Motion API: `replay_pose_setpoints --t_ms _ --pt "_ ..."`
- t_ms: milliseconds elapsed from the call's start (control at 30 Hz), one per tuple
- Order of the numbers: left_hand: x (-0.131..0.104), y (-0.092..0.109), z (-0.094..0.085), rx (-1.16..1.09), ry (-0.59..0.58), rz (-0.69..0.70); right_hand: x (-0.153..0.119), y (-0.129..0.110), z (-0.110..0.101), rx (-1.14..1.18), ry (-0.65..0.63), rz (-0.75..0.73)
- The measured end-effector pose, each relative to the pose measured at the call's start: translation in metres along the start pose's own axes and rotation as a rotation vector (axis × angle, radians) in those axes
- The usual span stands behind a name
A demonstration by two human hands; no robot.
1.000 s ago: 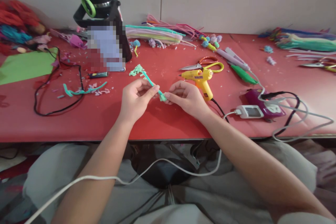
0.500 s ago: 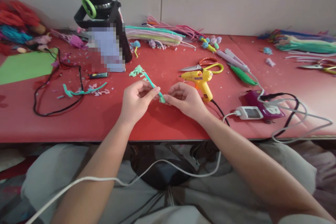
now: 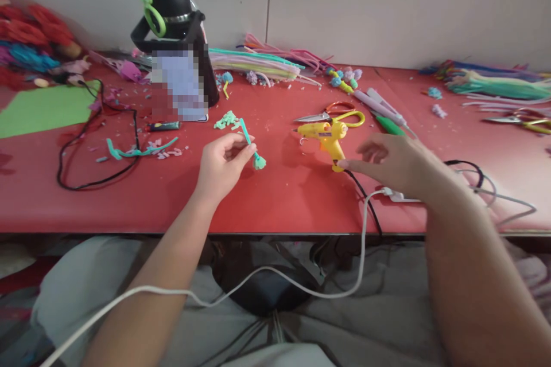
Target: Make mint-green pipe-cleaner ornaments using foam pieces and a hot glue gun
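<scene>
In the head view, my left hand (image 3: 226, 163) pinches a teal-green pipe cleaner (image 3: 246, 133) between thumb and fingers. A pale green fuzzy tuft (image 3: 259, 161) is at its lower end, just above the red table. My right hand (image 3: 394, 163) is at the handle end of a yellow hot glue gun (image 3: 326, 136), which lies on its side. The thumb tip meets or overlaps the handle's base; the other fingers are bent and apart from it. Small cut green pieces (image 3: 227, 120) lie in a heap beyond my left hand.
Scissors (image 3: 344, 114) lie just behind the glue gun. A black bottle (image 3: 166, 6) stands at the back left, a blurred panel before it. Bundled pipe cleaners (image 3: 253, 63) lie along the wall. A black cord (image 3: 99, 178) loops at left; a white cable (image 3: 267, 268) crosses my lap.
My right hand has left the green tuft and moved right to the glue gun's handle. My left hand keeps hold of the pipe cleaner, which now stands more upright.
</scene>
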State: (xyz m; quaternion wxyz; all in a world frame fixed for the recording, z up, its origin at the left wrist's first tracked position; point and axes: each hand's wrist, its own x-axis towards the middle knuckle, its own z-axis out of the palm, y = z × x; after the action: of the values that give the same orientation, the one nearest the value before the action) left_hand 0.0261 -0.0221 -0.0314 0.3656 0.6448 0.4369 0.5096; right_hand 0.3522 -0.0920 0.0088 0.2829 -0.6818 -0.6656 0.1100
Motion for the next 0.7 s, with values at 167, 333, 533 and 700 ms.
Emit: replay_pose_setpoints --t_ms 167,333,533,700 --pt "0.001 -0.001 -0.001 0.057 -0.018 -0.004 0.025 -0.013 0.05 0.072 -0.084 0.155" --pt "0.003 -0.004 -0.004 0.057 -0.005 0.002 0.029 -0.023 0.072 0.358 -0.12 0.177" --pt "0.002 -0.001 -0.003 0.067 0.024 0.016 0.001 -0.035 0.069 0.596 -0.344 -0.108" --pt "0.001 0.002 -0.002 0.049 0.015 0.006 -0.004 -0.051 0.078 0.671 -0.313 -0.185"
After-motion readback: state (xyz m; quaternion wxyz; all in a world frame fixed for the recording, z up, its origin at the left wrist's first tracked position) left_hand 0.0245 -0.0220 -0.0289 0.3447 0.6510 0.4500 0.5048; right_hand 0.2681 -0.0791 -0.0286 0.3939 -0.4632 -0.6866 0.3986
